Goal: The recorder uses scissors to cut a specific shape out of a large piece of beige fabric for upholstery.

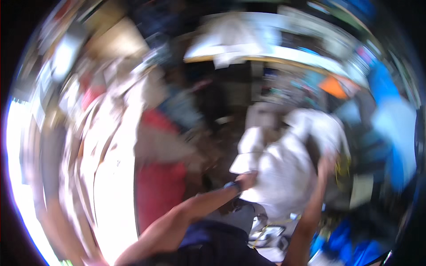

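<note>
A bulky bundle of white cloth [284, 170] fills the space in front of me, its folds smeared by motion. At its left lower edge, my left hand [247, 179] is closed on the cloth; a dark band circles that wrist. My right hand [327, 165] is against the bundle's right side, but its fingers are too blurred to make out. Beside this hand is a thin yellow loop [341, 170], possibly cord.
Large pale sacks or cloths [113, 164] are heaped at the left, beside a red one [159, 195]. A white-topped table [284, 54] stands at the back. Blue sheeting [392, 128] hangs at the right. Blue items [344, 244] lie at the lower right.
</note>
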Available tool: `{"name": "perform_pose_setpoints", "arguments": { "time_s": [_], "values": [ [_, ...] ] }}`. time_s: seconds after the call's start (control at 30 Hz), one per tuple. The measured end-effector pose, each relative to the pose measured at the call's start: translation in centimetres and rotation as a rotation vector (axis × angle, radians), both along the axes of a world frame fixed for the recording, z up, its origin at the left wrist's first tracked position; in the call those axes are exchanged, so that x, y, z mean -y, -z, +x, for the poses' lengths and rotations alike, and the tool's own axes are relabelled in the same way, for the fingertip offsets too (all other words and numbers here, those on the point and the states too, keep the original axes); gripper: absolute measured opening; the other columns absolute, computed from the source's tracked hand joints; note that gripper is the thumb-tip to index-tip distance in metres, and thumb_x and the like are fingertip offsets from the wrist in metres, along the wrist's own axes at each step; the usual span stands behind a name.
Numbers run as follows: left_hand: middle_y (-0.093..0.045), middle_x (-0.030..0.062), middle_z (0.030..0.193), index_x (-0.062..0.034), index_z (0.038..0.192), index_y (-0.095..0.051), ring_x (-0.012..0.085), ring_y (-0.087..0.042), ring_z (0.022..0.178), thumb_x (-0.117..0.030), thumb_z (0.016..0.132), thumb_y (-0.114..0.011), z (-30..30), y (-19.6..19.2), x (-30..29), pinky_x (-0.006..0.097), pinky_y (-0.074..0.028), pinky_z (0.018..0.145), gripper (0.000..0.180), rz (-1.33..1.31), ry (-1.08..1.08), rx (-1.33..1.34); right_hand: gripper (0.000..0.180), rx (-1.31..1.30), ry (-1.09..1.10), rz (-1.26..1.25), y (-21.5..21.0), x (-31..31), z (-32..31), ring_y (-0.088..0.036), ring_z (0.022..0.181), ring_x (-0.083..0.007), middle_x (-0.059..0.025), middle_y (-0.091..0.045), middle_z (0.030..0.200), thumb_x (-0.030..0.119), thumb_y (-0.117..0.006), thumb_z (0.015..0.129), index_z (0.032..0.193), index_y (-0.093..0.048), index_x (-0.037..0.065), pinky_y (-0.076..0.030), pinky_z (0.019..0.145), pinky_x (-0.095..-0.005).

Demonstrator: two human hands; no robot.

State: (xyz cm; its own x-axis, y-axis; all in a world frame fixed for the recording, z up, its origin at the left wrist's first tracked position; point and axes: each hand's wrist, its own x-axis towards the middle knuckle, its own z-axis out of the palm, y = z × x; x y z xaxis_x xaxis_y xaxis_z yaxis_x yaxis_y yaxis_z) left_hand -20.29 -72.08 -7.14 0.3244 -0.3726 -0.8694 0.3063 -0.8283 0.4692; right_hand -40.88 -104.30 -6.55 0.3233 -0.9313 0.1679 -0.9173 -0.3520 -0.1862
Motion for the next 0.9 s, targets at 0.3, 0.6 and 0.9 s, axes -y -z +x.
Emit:
{"name": "perform_pose_setpoints", "arguments": {
  "time_s": [0.3,0.6,0.9],
  "values": [
    [-0.064,0.0175,0.120,-0.0019,0.120,-0.062,0.0340,-0.062,0.110,-0.052,0.095,-0.051,4.5,-4.0,-16.6,0.041,-0.050,0.093,0.058,-0.568,0.284,0.475,0.032,0.852,-0.421,0.518,-10.1,-45.6,9.3,-0.059,0.113,-0.0319,-0.0203,-0.061,0.121,0.018,-0.053,0.099,0.120,-0.061,-0.006,-0.045,0.100,-0.0409],
    [-0.070,0.0180,0.101,-0.0078,0.106,-0.069,0.0350,-0.066,0.096,-0.019,0.089,-0.062,14.3,-12.0,-59.7,0.040,-0.053,0.085,0.022,0.054,-0.990,1.150,0.012,0.371,-1.570,0.880,-13.9,-59.3,32.2,-0.065,0.083,-0.0344,-0.0169,-0.068,0.088,0.009,-0.060,0.090,0.088,-0.066,0.000,-0.052,0.075,-0.0420],
    [-0.043,0.0171,0.146,-0.0074,0.133,-0.053,0.0361,-0.036,0.138,-0.022,0.085,-0.067,6.9,-6.5,-73.0,0.051,-0.026,0.114,0.052,0.762,-1.070,1.273,0.037,0.230,-2.001,0.241,-13.2,-79.9,56.5,-0.054,0.108,-0.0365,-0.0172,-0.058,0.110,0.024,-0.069,0.080,0.109,-0.059,0.003,-0.045,0.091,-0.0476]
  ]
}}
